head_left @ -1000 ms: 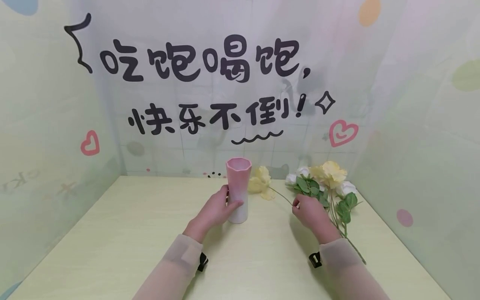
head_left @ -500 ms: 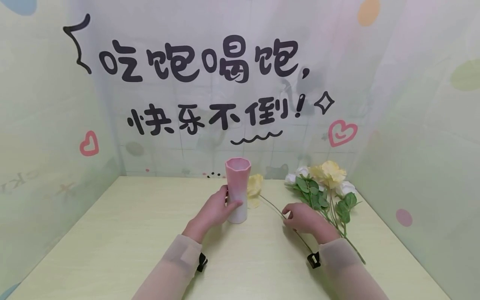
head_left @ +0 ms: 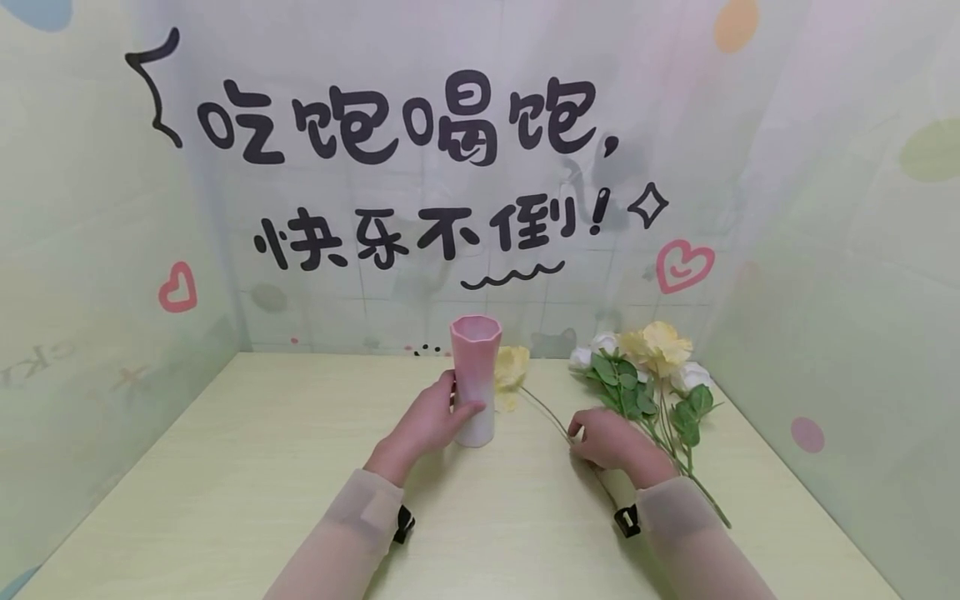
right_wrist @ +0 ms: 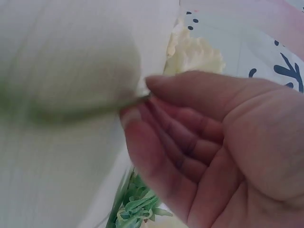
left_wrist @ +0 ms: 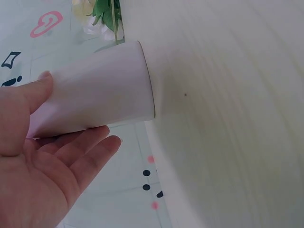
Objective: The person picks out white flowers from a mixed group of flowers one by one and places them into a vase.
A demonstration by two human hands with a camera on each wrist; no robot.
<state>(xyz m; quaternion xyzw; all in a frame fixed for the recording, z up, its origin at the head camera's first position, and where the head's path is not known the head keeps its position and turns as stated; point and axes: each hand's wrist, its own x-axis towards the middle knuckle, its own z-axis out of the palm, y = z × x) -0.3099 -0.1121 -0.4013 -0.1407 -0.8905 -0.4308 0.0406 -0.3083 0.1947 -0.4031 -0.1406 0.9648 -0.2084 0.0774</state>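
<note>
A tall vase (head_left: 477, 367), pink at its faceted rim and fading to white at the base, stands upright on the table. My left hand (head_left: 423, 421) grips its lower half, thumb across the front and fingers behind. In the left wrist view the thumb and fingers lie on either side of the white vase wall (left_wrist: 99, 92). My right hand (head_left: 611, 440) pinches the thin stem of a single yellow flower (head_left: 512, 367) between thumb and index finger. That bloom sits just right of the vase, partly hidden by it. The stem (right_wrist: 85, 113) runs through the pinch in the right wrist view.
More artificial flowers lie at the right: a yellow bloom (head_left: 660, 346), white blooms (head_left: 693, 377) and green leaves (head_left: 686, 417), their stems pointing toward the front. A printed sheet (head_left: 420, 183) closes off the back of the light wooden table (head_left: 247, 467), with side walls left and right.
My right hand has moved left and toward me along the table, its grip now farther down the stem. The yellow bloom has shifted left, partly behind the vase. The left hand and vase stay put.
</note>
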